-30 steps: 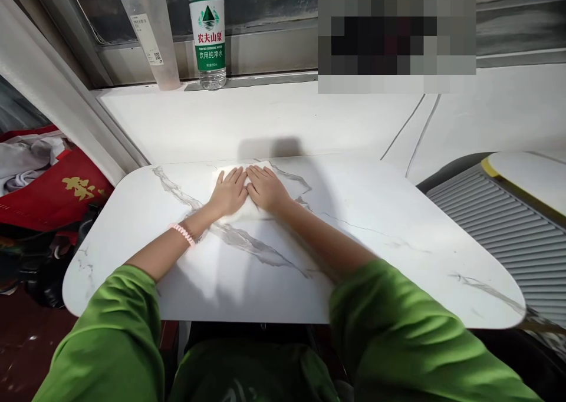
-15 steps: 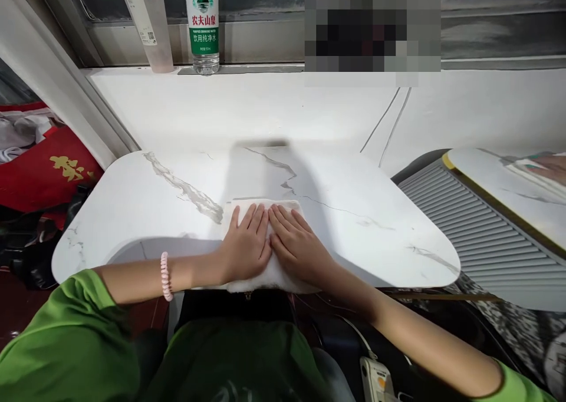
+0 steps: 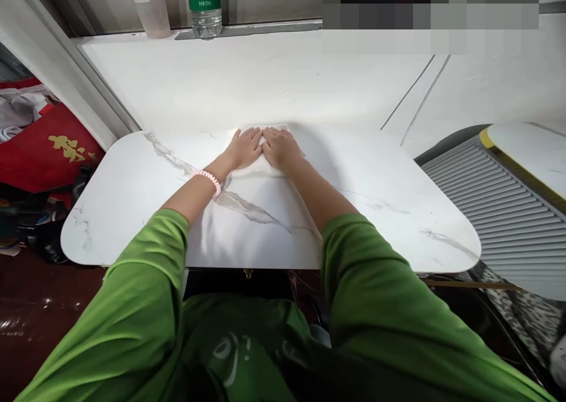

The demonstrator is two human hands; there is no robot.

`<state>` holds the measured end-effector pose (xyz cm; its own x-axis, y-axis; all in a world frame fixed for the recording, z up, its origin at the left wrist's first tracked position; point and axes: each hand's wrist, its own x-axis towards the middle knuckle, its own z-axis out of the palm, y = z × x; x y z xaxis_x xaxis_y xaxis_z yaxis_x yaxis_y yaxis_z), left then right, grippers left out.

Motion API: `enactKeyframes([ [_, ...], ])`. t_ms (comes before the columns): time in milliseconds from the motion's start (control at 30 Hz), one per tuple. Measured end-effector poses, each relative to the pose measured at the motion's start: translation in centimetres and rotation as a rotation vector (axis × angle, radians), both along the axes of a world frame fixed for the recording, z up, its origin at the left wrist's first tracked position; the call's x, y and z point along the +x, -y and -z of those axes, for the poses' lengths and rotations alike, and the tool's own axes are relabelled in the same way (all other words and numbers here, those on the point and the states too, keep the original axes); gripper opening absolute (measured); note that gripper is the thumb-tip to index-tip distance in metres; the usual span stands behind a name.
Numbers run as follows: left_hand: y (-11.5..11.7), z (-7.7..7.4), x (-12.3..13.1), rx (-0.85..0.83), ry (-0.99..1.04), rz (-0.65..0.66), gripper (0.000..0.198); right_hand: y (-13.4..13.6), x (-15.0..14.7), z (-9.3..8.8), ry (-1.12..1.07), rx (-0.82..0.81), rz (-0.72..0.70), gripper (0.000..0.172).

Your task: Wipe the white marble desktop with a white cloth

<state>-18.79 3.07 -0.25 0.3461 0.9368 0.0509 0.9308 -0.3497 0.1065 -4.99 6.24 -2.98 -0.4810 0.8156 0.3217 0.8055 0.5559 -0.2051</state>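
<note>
left hand and right hand: both flat, palms down, fingers stretched out, side by side and touching, pressing on the cloth; nothing clasped. cloth: white, folded, lies at the far edge of the table, mostly under the hands. pink bracelet on left wrist. bottle and cup stand on the sill beyond, well apart from the hands.

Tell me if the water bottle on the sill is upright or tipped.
Upright: the water bottle stands on its base on the sill.
</note>
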Motion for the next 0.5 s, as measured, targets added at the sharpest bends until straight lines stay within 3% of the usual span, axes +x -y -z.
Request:
enactKeyframes([
  [133, -1.1, 0.4, 0.3, 0.004, 0.046, -0.024, 0.056, -1.4, 0.4, 0.5, -0.012, -0.05, 0.015, 0.055],
  [267, 0.0, 0.6, 0.4, 0.01, 0.084, -0.007, 0.055, 0.4, 1.0, 0.5, -0.016, -0.051, 0.012, 0.055],
  [367, 2.6, 0.5, 1.2, 0.016, 0.102, 0.03, 0.053, 3.7, 2.3, 0.2, 0.006, -0.026, 0.02, 0.055],
  [500, 9.0, 0.0, 3.7, 0.003, 0.093, 0.049, 0.055, 10.5, 5.2, -0.6, 0.051, -0.034, -0.002, 0.056],
])
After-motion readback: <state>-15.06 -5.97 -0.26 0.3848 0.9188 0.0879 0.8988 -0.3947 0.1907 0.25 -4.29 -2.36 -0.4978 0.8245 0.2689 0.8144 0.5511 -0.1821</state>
